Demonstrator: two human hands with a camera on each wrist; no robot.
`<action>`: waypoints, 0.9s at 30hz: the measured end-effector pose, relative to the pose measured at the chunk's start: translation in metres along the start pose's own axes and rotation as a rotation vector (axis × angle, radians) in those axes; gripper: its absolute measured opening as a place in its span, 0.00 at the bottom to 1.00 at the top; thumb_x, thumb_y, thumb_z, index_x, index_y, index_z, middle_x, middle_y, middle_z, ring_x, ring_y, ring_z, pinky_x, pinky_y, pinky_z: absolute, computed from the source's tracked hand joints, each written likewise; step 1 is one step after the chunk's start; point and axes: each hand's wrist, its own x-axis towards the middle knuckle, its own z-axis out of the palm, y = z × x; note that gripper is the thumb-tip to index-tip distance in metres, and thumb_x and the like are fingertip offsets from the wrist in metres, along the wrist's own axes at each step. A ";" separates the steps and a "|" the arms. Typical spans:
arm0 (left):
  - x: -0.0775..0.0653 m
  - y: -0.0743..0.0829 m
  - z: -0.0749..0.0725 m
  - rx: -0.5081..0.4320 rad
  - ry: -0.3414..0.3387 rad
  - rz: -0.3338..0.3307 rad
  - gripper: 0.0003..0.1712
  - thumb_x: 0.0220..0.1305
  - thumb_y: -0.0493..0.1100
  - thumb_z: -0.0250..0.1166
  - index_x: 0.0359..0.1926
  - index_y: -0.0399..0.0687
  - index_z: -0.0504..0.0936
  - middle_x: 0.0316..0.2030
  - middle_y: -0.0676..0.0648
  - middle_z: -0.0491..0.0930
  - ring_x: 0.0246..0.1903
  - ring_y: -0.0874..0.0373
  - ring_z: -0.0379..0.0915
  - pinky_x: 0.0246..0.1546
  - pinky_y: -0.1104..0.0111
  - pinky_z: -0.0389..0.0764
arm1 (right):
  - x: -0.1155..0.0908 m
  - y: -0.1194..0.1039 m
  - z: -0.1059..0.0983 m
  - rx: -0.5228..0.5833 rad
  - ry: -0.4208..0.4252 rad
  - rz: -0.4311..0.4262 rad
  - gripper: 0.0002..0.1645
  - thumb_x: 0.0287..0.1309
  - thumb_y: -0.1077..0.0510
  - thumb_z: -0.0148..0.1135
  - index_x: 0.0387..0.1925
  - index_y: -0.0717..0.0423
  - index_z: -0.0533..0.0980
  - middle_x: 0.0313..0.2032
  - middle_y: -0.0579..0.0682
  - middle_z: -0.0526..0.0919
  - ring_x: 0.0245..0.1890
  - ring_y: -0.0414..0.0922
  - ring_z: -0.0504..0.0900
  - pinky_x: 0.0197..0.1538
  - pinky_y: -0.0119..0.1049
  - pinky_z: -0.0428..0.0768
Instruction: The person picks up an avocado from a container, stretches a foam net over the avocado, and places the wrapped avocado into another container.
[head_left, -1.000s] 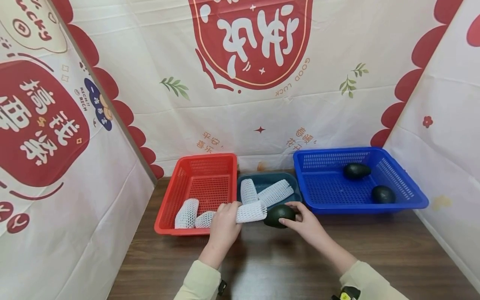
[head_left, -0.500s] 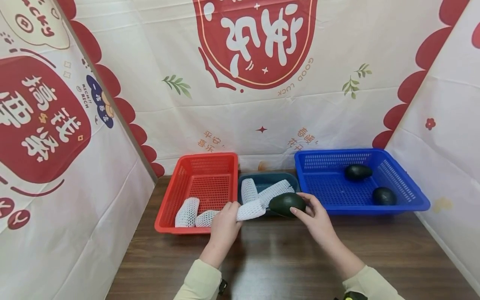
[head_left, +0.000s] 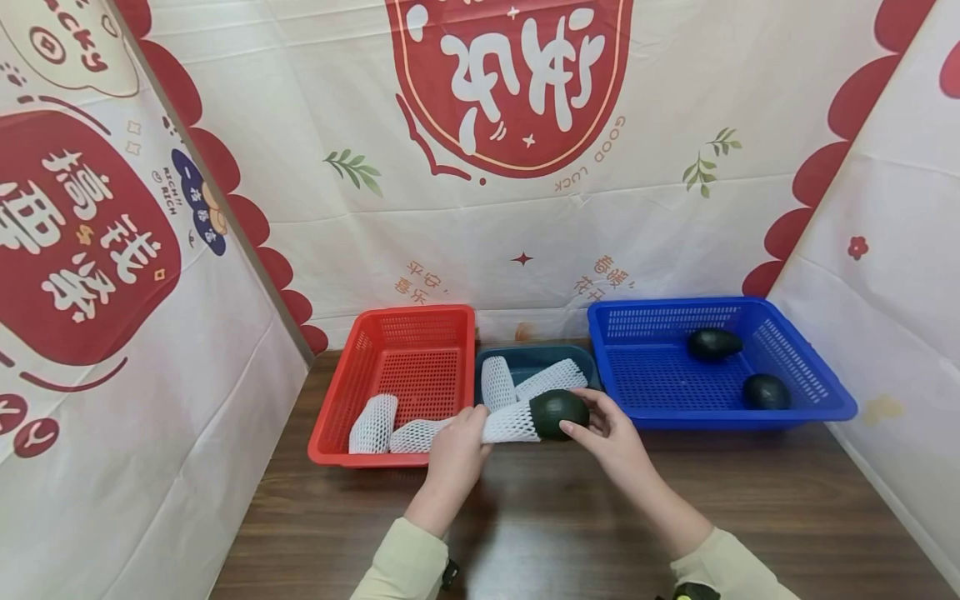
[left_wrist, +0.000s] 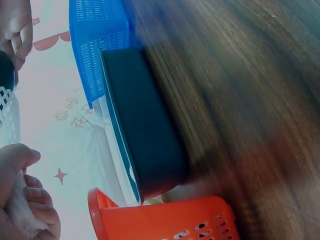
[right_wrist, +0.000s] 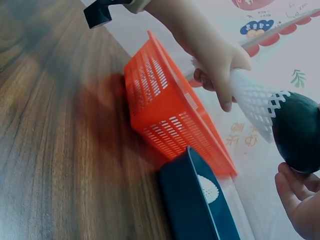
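My left hand (head_left: 459,450) grips the left end of a white foam net sleeve (head_left: 510,423); in the right wrist view, its thumb and fingers wrap the gathered sleeve (right_wrist: 251,98). My right hand (head_left: 611,433) holds a dark green avocado (head_left: 559,413) by its right end. The avocado's left end is inside the mouth of the sleeve, and the net stretches round it. Both hands are raised over the front of a dark teal tray (head_left: 534,357). Two more foam net sleeves (head_left: 553,381) lie in that tray.
At left a red basket (head_left: 324,417) contains two net-covered pieces (head_left: 373,425). The blue basket (head_left: 720,414) at right holds two avocados (head_left: 714,342). All three containers stand in a row on the wooden table (head_left: 555,533), before a printed cloth backdrop (head_left: 450,242).
My right hand has brought the avocado up and then left into the sleeve's open end. The left hand has shifted slightly right, still holding the sleeve.
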 end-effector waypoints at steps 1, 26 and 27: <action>0.000 0.001 0.000 0.003 0.000 0.002 0.12 0.58 0.42 0.71 0.39 0.47 0.77 0.32 0.48 0.78 0.31 0.54 0.77 0.29 0.61 0.80 | 0.000 0.001 0.001 -0.011 -0.001 -0.006 0.31 0.59 0.57 0.68 0.62 0.58 0.69 0.60 0.56 0.72 0.56 0.42 0.75 0.50 0.27 0.76; -0.001 0.014 -0.004 0.033 -0.020 0.005 0.22 0.53 0.46 0.75 0.48 0.46 0.80 0.37 0.47 0.80 0.35 0.56 0.78 0.36 0.62 0.82 | 0.000 0.003 0.020 -0.036 -0.039 -0.010 0.32 0.55 0.57 0.71 0.60 0.56 0.71 0.58 0.56 0.74 0.54 0.52 0.76 0.50 0.30 0.77; 0.000 0.016 -0.005 0.028 -0.015 0.003 0.25 0.52 0.46 0.76 0.50 0.46 0.80 0.38 0.47 0.80 0.36 0.55 0.78 0.38 0.62 0.82 | 0.000 0.003 0.021 -0.031 -0.036 -0.012 0.32 0.55 0.57 0.72 0.60 0.57 0.71 0.57 0.56 0.74 0.53 0.52 0.76 0.49 0.29 0.78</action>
